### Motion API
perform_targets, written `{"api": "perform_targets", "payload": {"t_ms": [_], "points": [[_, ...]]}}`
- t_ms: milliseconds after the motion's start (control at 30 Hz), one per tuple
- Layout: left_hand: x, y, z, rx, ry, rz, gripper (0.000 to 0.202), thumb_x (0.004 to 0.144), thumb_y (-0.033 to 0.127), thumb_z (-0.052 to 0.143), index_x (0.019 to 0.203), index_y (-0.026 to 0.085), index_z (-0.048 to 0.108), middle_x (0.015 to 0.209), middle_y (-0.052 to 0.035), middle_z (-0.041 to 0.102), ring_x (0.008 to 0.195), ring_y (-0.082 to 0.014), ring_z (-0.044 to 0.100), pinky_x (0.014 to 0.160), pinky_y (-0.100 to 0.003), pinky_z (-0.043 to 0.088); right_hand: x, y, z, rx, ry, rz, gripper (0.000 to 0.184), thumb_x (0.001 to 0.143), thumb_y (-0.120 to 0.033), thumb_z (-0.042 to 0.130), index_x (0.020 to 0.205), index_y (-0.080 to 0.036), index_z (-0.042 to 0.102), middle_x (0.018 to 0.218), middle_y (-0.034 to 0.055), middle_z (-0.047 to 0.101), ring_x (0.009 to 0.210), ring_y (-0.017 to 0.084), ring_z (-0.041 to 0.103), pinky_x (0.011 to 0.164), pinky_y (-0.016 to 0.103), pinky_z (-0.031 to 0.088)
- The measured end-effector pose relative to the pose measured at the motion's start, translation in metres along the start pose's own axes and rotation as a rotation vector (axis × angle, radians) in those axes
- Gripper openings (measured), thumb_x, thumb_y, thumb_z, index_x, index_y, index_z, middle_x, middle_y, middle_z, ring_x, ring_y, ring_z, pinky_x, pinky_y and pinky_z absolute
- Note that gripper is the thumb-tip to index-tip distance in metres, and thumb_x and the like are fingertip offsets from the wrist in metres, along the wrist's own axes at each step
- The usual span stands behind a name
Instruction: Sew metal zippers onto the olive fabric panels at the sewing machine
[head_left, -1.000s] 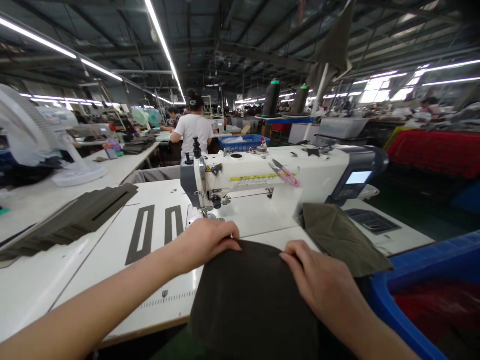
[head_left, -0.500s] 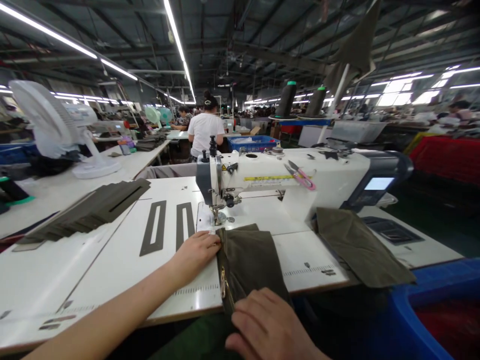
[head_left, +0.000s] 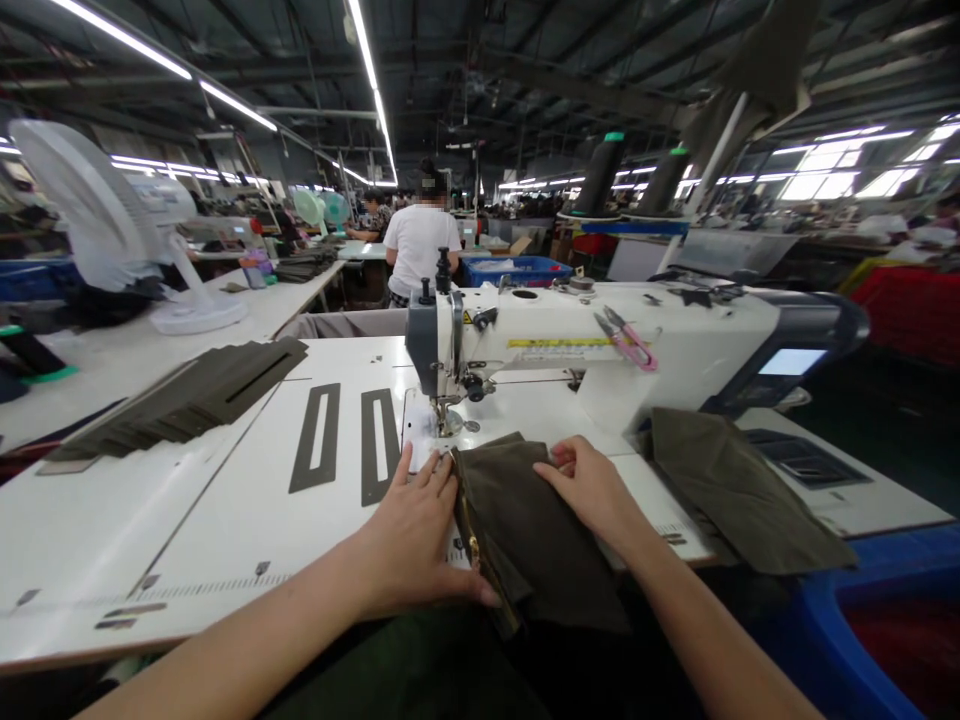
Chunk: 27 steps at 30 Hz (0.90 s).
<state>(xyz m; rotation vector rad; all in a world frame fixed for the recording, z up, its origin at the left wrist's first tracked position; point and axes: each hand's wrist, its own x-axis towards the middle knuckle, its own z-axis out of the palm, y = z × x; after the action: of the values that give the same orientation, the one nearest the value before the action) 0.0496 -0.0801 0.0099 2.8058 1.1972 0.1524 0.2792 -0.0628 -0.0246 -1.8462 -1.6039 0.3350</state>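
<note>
A dark olive fabric piece with a gold-toothed zipper along its left edge lies in front of the sewing machine, partly hanging over the table's front edge. My left hand rests flat with spread fingers at the zipper side, its fingertips just short of the needle area and its thumb lower down on the zipper edge. At the fabric's upper right edge, my right hand has its thumb and curled fingers pinched on the cloth.
Two olive frame-shaped pieces lie left of the needle, beyond them a stack of olive pieces. Pink-handled snips sit on the machine arm. Another olive cloth drapes at right, above a blue bin. A white fan stands left.
My right hand has moved up from the fabric's near end to its upper right edge. The left hand has spread out, its thumb coming down along the zipper. The view has shifted slightly.
</note>
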Motion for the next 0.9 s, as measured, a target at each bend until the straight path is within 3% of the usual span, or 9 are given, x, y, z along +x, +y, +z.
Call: {"api": "perform_targets", "payload": {"t_ms": [167,267,367,500,567,633,733,833,900], "points": [[0.019,-0.005,0.008,0.042,0.024,-0.072,0.111,0.051,0.082,0.049,0.131,0.008,0.032,0.134,-0.0230,0.038,0.128,-0.0401,0.023,0.103,-0.061,-0.002,0.013,-0.001,0.007,0.141,0.110,-0.040,0.034,0.070,-0.031,0.061,0.098,-0.014,0.051,0.078,0.0053,0.063,0.068,0.017,0.060,0.067,0.031,0.047],[0.027,-0.006,0.004,0.067,-0.056,-0.087,0.116,0.047,0.081,0.054,0.132,0.006,0.030,0.136,-0.0250,0.033,0.128,-0.0415,0.022,0.102,-0.061,-0.002,0.016,0.001,0.012,0.127,0.084,-0.027,0.028,0.072,-0.031,0.059,0.092,-0.013,0.053,0.068,0.0045,0.063,0.063,0.019,0.061,0.060,0.030,0.047],[0.031,-0.005,-0.003,0.084,-0.167,-0.078,0.118,0.047,0.079,0.055,0.133,0.002,0.028,0.138,-0.0286,0.026,0.129,-0.0426,0.019,0.101,-0.062,-0.002,0.016,-0.001,0.009,0.071,0.076,-0.057,0.025,0.075,-0.026,0.056,0.095,-0.012,0.053,0.070,0.0058,0.063,0.069,0.022,0.062,0.064,0.033,0.046],[0.036,-0.006,-0.007,0.110,-0.234,-0.063,0.113,0.052,0.076,0.053,0.132,0.000,0.029,0.139,-0.0294,0.022,0.129,-0.0425,0.017,0.101,-0.061,-0.002,0.024,-0.002,0.001,-0.132,0.056,-0.263,0.018,0.085,-0.019,0.044,0.102,-0.016,0.050,0.096,0.0085,0.063,0.088,0.021,0.059,0.076,0.031,0.043],[0.038,-0.007,-0.008,0.126,-0.251,-0.056,0.112,0.052,0.075,0.052,0.132,-0.001,0.029,0.139,-0.0290,0.021,0.129,-0.0427,0.016,0.101,-0.061,-0.002,0.028,0.003,0.001,-0.251,0.020,-0.336,0.016,0.086,-0.014,0.042,0.097,-0.017,0.051,0.096,0.0073,0.063,0.087,0.020,0.060,0.073,0.029,0.043],[0.040,-0.008,-0.009,0.140,-0.272,-0.049,0.113,0.052,0.074,0.052,0.132,-0.002,0.027,0.139,-0.0293,0.020,0.129,-0.0433,0.015,0.101,-0.061,-0.002,0.029,0.007,0.003,-0.313,-0.018,-0.337,0.014,0.084,-0.010,0.044,0.092,-0.017,0.054,0.089,0.0073,0.064,0.080,0.020,0.061,0.068,0.029,0.044],[0.042,-0.008,-0.010,0.153,-0.310,-0.032,0.115,0.054,0.074,0.052,0.134,-0.004,0.022,0.140,-0.0295,0.016,0.130,-0.0434,0.012,0.101,-0.062,-0.003,0.023,-0.001,-0.001,-0.415,-0.011,-0.293,0.020,0.082,-0.004,0.041,0.091,-0.011,0.057,0.085,0.0152,0.063,0.074,0.027,0.062,0.063,0.035,0.044],[0.043,-0.007,-0.010,0.159,-0.341,-0.033,0.118,0.053,0.074,0.054,0.135,-0.004,0.020,0.141,-0.0294,0.013,0.130,-0.0435,0.010,0.101,-0.062,-0.002,0.013,-0.025,-0.007,-0.534,0.055,-0.391,0.030,0.080,0.001,0.035,0.099,-0.004,0.059,0.103,0.0252,0.058,0.096,0.033,0.056,0.078,0.045,0.042],[0.043,-0.007,-0.009,0.155,-0.339,-0.043,0.119,0.052,0.076,0.054,0.134,-0.004,0.021,0.140,-0.0296,0.014,0.130,-0.0434,0.010,0.101,-0.061,-0.001,0.006,-0.037,-0.002,-0.535,0.029,-0.574,0.033,0.084,-0.005,0.036,0.110,-0.004,0.056,0.124,0.0226,0.049,0.117,0.031,0.043,0.096,0.046,0.032]]}}
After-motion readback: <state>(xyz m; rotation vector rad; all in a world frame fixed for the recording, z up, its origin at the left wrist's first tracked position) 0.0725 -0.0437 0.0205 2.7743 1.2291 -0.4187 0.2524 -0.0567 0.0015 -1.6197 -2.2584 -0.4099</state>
